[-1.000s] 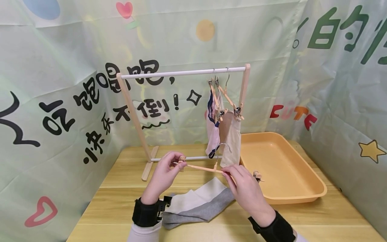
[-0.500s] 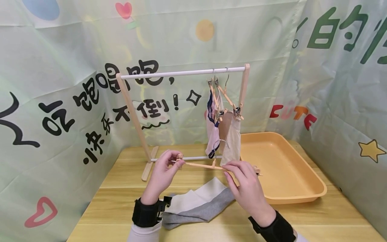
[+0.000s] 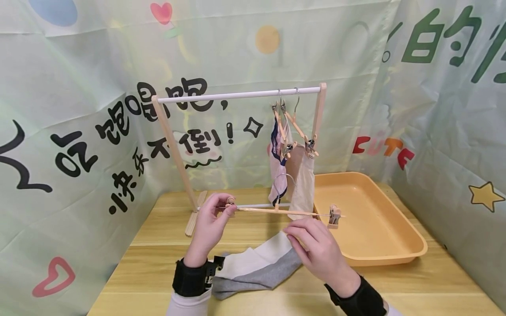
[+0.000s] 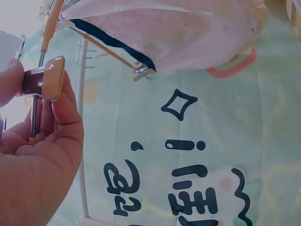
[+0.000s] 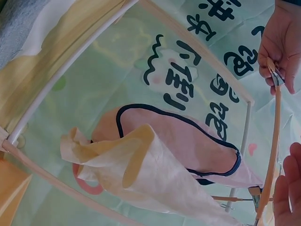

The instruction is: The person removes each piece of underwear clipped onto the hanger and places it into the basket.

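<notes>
My left hand pinches the clip at the left end of a small wooden clip hanger. The hanger is held level above the table, its metal hook upright and its right clip hanging free with nothing in it. Just below the bar, my right hand stands apart from it, fingers loosely bent around nothing. In the right wrist view, the fingers are beside the hanger bar. Under both hands a grey and white piece of clothing lies flat on the table.
Behind the hands stands a rack with a white rail. At its right end hang a pink garment with navy trim and a beige garment on clip hangers. A yellow-orange tray sits to the right. Printed cloth encloses the table.
The right hand has let go of the hanger's bar and dropped slightly below it. The hanger has risen and shifted a little left in the left hand, its right clip now in plain view.
</notes>
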Action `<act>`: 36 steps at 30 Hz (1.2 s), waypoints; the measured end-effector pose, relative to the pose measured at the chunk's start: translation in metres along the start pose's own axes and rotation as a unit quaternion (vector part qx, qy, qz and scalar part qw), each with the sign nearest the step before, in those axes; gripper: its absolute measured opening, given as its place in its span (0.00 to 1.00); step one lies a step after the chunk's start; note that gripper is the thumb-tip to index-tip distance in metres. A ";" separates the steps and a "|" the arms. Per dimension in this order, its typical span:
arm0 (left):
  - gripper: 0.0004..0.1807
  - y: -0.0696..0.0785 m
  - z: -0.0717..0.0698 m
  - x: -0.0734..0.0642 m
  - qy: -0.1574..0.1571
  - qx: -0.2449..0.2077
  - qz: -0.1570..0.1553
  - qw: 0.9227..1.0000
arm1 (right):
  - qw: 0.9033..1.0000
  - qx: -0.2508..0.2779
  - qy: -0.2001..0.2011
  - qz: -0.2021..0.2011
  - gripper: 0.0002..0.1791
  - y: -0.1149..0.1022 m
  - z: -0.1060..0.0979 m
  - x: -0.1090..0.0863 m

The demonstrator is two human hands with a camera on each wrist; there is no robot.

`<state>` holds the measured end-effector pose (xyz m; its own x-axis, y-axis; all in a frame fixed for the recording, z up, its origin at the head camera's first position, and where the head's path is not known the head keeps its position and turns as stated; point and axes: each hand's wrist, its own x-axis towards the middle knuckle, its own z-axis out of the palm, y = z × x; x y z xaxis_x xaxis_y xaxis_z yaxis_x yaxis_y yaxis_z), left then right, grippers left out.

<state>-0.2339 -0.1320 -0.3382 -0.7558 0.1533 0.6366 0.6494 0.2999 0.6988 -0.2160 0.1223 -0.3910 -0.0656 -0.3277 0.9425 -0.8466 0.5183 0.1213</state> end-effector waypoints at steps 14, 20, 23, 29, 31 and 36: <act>0.10 -0.024 -0.001 0.002 0.054 -0.044 0.005 0.998 | 0.997 0.017 -0.074 0.006 0.08 -0.002 0.004 -0.009; 0.10 -0.035 -0.001 0.001 0.079 -0.072 0.026 0.994 | 0.994 0.021 -0.104 0.011 0.09 -0.004 0.010 -0.014; 0.11 -0.035 -0.001 0.001 0.091 -0.091 0.038 0.991 | 0.994 0.023 -0.110 0.010 0.10 -0.004 0.012 -0.017; 0.11 -0.035 -0.004 0.000 0.124 -0.111 0.048 0.985 | 0.992 0.023 -0.123 0.012 0.11 -0.004 0.013 -0.019; 0.11 -0.035 -0.004 0.000 0.137 -0.114 0.053 0.983 | 0.992 0.023 -0.126 0.015 0.11 -0.004 0.012 -0.019; 0.12 -0.035 -0.007 0.001 0.170 -0.124 0.070 0.975 | 0.991 0.024 -0.131 0.017 0.12 -0.004 0.013 -0.020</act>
<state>-0.2566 -0.1493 -0.3593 -0.6139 -0.1565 0.7737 0.7767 0.0550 0.6274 -0.2179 0.1166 -0.4144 -0.2233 -0.5080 0.8319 -0.8650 0.4966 0.0711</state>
